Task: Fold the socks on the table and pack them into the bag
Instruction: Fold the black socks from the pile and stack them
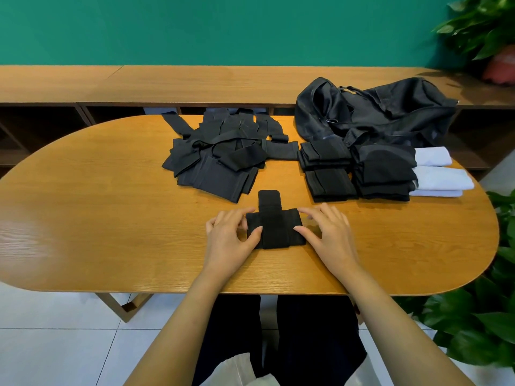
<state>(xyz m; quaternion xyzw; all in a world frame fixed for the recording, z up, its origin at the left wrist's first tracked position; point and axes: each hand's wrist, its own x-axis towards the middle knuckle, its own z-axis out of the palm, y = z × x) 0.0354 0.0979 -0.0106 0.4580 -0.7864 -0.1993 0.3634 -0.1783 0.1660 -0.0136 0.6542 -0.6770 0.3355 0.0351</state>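
Currently the black sock (274, 224) is lying flat at the near middle of the table (111, 218), partly folded: a narrow tab is sticking out from its far edge and the body is forming a squat cross. The left hand (231, 235) is pinching the sock's left edge between thumb and curled fingers; the right hand (327, 232) is doing the same at the right edge, though black on black makes it hard to tell whether any fabric is lifting. Beyond the sock, a loose pile (220, 157) of unfolded black socks is waiting, apparently the larger share. To its right, folded black stacks (326, 168) are sitting just beside white folded pairs (440, 176). The bag (376, 110) is slumping at the far right, touching the stacks. Judging progress: folding is roughly part-way, with this fold unfinished. Nothing is showing as packed, though the bag's inside is hidden, so packing is probably all remaining.
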